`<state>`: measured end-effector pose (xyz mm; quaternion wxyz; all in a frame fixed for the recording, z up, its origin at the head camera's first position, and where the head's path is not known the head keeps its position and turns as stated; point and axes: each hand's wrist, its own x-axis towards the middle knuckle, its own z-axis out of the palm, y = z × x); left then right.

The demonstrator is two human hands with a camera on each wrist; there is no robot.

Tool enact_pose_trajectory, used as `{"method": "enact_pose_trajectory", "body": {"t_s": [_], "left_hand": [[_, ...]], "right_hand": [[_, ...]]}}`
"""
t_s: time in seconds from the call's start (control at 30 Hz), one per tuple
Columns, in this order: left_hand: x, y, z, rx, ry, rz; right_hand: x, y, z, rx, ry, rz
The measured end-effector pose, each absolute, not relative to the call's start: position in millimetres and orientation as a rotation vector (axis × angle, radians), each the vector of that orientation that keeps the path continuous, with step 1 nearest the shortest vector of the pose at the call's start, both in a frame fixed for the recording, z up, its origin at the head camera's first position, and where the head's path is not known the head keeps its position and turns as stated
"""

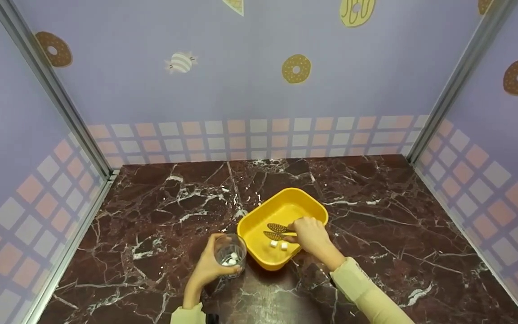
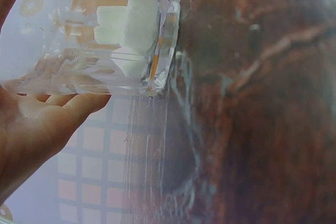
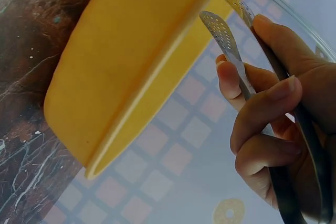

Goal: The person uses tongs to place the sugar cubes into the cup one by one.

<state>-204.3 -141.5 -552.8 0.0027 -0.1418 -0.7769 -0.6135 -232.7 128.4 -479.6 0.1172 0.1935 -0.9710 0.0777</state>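
Note:
My left hand (image 1: pixel 206 266) grips a clear drinking glass (image 1: pixel 223 244) around its side, just left of a yellow basin (image 1: pixel 296 203). Several white cubes (image 2: pixel 140 22) lie at the bottom of the glass, which stands upright on the dark marbled table. With my right hand (image 1: pixel 311 231) I hold metal tongs (image 3: pixel 220 32) over the basin. Their perforated tips are spread apart with nothing between them. Below the tips, two white cubes (image 1: pixel 274 244) sit close together on the basin floor, towards its near end. In the right wrist view the basin wall hides these cubes.
The marbled table (image 1: pixel 151 211) has white veins and small pale specks around the basin. A lilac back wall (image 1: pixel 241 90) with printed sweets and pink and white squares rises behind it. Side walls with metal posts (image 1: pixel 439 103) enclose the table left and right.

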Motion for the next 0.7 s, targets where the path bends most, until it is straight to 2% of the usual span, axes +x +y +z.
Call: {"method": "enact_pose_trajectory", "body": {"t_s": [0.7], "left_hand": [[-204, -142, -552, -0.453, -2.422, -1.920]], "right_hand": [[-238, 117, -496, 0.500, -2.841, 0.009]]}}
